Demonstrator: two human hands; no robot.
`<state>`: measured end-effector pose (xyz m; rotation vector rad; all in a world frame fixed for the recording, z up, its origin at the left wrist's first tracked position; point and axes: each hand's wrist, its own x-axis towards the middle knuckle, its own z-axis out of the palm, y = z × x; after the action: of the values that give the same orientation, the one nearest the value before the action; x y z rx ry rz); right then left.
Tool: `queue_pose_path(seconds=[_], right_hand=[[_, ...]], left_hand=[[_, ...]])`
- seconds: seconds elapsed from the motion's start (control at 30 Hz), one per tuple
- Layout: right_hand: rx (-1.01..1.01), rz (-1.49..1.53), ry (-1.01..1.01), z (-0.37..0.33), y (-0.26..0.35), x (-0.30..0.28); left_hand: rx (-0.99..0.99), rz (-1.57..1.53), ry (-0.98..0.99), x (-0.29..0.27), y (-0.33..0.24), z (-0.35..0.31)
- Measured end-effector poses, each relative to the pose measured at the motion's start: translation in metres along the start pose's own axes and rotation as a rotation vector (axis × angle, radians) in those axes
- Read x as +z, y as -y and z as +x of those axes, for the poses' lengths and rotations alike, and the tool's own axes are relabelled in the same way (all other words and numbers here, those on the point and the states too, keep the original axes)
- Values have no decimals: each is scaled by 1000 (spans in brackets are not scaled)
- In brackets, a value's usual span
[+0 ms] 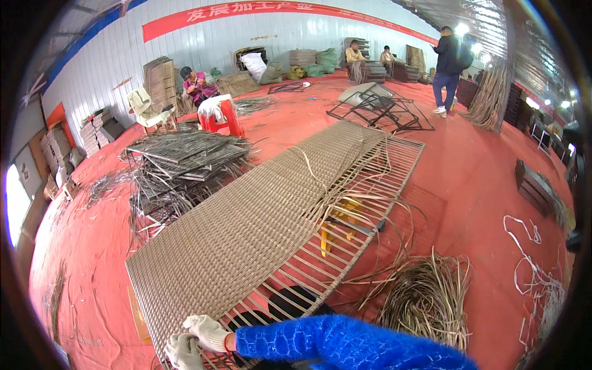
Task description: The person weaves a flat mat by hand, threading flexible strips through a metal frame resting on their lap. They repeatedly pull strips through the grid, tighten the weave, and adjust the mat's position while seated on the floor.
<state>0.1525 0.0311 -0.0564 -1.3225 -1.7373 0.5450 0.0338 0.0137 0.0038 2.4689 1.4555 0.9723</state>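
Note:
A long panel of tan flat-strip weaving [234, 228] stretches away from me over a frame with parallel slats [305, 277]; the slats on its right side are bare. Both my hands wear white knitted gloves and meet at the panel's near end, along the border of the weave. My right hand [208, 332], below a fuzzy blue sleeve, has its fingers curled and pressed together by the left one. My left hand [183, 351] is closed beside it, partly cut off below. What the fingers grip is hidden. Loose tan strips [339, 200] trail from the weave's far right edge.
A coil of tan strips [428, 302] lies on the red floor at right. Yellow supports [336, 225] show under the slats. Stacked dark frames [182, 160] stand left, others [385, 108] beyond. A seated person [197, 86] is behind a red stool [229, 117]; another [447, 68] stands far right.

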Motion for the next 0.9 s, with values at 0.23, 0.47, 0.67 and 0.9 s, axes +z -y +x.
queue_pose_path(seconds=[0.23,0.47,0.67,0.9], right_hand=[[-90,435,-399,18,9,-52],[-236,-650,0,-3,1,-47],[42,-228,-378,-16,-35,11],[-276,-198,-29,-21,-30,-45]], left_hand=[[-324,-665,104,0,-22,18],[-237,-113,353,-6,-9,28],[-150,79,543,14,-15,23],[-144,34,521,-1,-9,11]])
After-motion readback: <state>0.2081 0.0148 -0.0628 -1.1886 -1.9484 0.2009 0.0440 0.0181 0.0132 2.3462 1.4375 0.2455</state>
